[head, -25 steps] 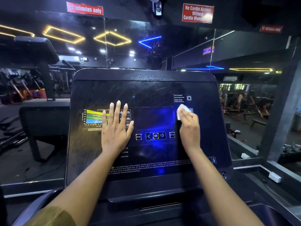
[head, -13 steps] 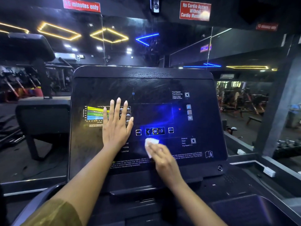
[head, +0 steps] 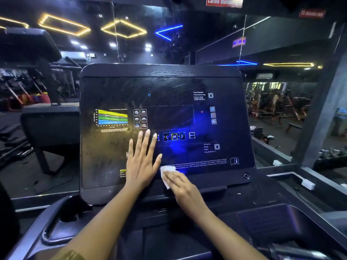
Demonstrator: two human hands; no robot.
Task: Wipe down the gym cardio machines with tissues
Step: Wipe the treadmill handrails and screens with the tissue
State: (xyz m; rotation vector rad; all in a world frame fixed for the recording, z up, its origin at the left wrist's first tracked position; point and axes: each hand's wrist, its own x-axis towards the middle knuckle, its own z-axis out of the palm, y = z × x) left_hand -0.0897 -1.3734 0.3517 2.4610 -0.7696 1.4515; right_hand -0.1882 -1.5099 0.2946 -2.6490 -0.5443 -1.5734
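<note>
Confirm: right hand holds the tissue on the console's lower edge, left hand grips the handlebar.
No. In the head view the left hand lies flat on the console, fingers straight; the right hand does hold the tissue at its lower edge.

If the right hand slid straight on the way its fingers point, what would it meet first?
Most likely the left hand, flat on the console: the right hand points up and left, and its tissue lies just beside that thumb. Whether they touch is unclear.

glossy black console panel (head: 116, 156) with smeared sheen, crumpled white paper tissue (head: 167, 171), smooth dark plastic handrail (head: 50, 228)
</note>
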